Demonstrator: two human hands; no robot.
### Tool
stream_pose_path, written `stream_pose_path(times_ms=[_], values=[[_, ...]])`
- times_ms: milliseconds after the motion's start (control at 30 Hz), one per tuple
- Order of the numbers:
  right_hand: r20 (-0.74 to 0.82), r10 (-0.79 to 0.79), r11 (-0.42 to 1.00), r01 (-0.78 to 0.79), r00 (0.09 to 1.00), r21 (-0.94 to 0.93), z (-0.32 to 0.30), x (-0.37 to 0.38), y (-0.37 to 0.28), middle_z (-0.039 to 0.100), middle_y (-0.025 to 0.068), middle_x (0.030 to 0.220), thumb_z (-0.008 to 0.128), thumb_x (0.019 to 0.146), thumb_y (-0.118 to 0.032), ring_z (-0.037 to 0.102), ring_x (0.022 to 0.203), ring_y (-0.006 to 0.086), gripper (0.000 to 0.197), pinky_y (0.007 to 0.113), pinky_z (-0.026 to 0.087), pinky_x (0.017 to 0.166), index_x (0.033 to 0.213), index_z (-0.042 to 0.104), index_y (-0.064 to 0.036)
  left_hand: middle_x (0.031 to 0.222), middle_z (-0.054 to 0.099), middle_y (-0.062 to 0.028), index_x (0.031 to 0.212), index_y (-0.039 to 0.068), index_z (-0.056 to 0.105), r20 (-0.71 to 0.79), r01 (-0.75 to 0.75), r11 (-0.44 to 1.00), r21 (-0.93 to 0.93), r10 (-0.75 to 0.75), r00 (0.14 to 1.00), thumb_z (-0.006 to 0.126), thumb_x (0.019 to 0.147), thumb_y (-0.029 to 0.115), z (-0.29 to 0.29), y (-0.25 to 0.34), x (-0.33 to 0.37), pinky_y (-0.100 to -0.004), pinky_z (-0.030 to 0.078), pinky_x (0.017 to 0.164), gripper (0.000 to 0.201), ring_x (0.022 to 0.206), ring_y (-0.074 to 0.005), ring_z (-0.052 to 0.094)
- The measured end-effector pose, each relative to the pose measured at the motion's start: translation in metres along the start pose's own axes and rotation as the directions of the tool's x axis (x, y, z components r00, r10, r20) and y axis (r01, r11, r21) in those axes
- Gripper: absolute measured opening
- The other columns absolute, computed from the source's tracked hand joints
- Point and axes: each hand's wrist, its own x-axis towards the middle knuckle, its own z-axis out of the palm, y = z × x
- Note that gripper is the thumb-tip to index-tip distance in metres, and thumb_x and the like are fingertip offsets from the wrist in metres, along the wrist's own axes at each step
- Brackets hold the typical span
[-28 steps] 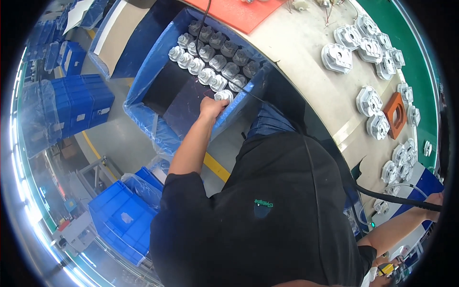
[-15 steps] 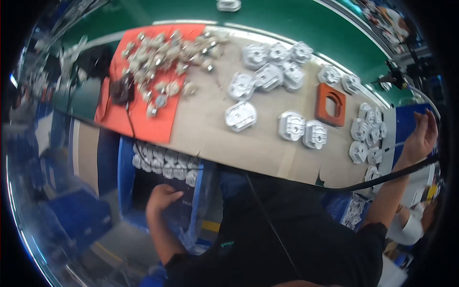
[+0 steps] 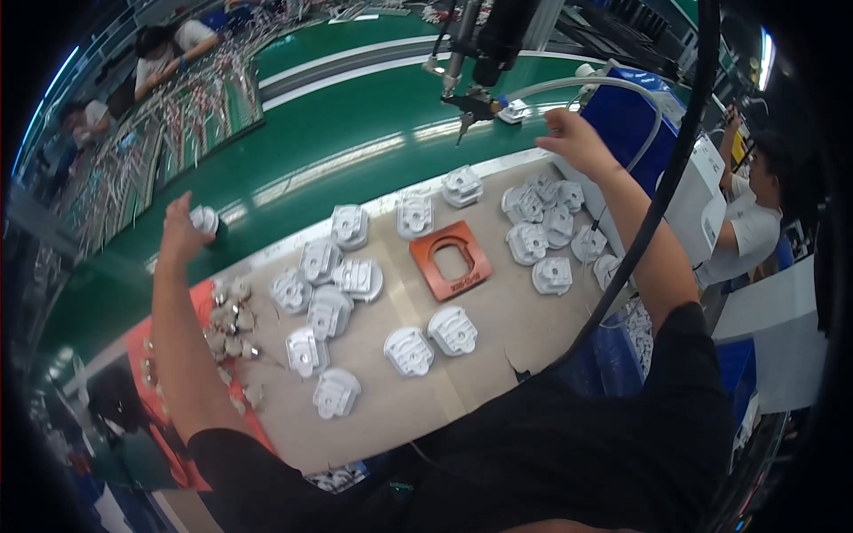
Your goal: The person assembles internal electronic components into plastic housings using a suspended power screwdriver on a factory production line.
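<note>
Far to the left, my left hand point(image 3: 184, 233) reaches over the green conveyor belt. Its fingers are round a white plastic housing point(image 3: 205, 220) at the belt's near side. My right hand point(image 3: 577, 144) is raised at the far right, thumb and fingers apart, with nothing seen in it. Beyond its fingertips another white housing point(image 3: 513, 111) sits on the belt, apart from the hand. An orange fixture point(image 3: 451, 261) with a rounded opening lies on the bench between my arms. Several white housings point(image 3: 330, 311) lie to its left, and a cluster of similar ones point(image 3: 556, 224) to its right.
A screwdriver head point(image 3: 475, 105) hangs above the belt, left of my right hand. A black cable point(image 3: 662, 200) runs down past my right arm. Small metal-ended parts point(image 3: 229, 324) lie on an orange mat beside my left forearm. Other people point(image 3: 762, 200) work nearby.
My view has swung toward the belt. The left hand has gone from beside the blue bin under the bench to a housing on the belt; the right now reaches toward the belt.
</note>
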Motion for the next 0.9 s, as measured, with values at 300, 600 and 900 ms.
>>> stream_pose_path(times_ms=[300, 600, 900], values=[[-0.042, 0.277, 0.904, -0.275, 0.960, -0.327, 0.075, 0.149, 0.060, 0.057, 0.0330, 0.132, 0.087, 0.072, -0.048, 0.056, 0.125, 0.0453, 0.094, 0.047, 0.048, 0.105, 0.136, 0.041, 0.0026, 0.112, 0.068, -0.0231, 0.120, 0.005, 0.066, 0.106, -0.056, 0.990, 0.126, 0.043, 0.993, 0.082, 0.071, 0.028, -0.016, 0.046, 0.030, -0.0424, 0.052, 0.094, 0.057, 0.110, -0.0386, 0.065], [-0.049, 0.142, 0.915, -0.150, 0.989, -0.373, 0.094, 0.172, 0.085, 0.061, 0.0252, 0.129, 0.078, 0.078, -0.049, 0.060, 0.121, 0.0430, 0.075, 0.050, 0.049, 0.101, 0.135, 0.048, -0.0117, 0.099, 0.069, -0.0125, 0.119, -0.001, 0.065, 0.219, -0.148, 0.882, -0.448, 0.269, 0.938, 0.080, 0.081, 0.036, -0.088, 0.323, -0.071, -0.0337, 0.053, 0.077, 0.056, 0.085, -0.0205, 0.065], [-0.268, 0.090, 0.980, -0.133, 0.959, -0.150, 0.086, 0.131, 0.039, 0.065, 0.0265, 0.113, 0.083, 0.070, -0.044, 0.062, 0.112, 0.0409, 0.076, 0.044, 0.051, 0.097, 0.123, 0.056, 0.0038, 0.094, 0.066, -0.0191, 0.102, 0.001, 0.062, 0.458, -0.368, 0.926, 0.080, 0.294, 0.839, 0.071, 0.086, 0.042, -0.040, 0.386, -0.185, -0.0453, 0.057, 0.075, 0.045, 0.091, -0.0365, 0.069]])
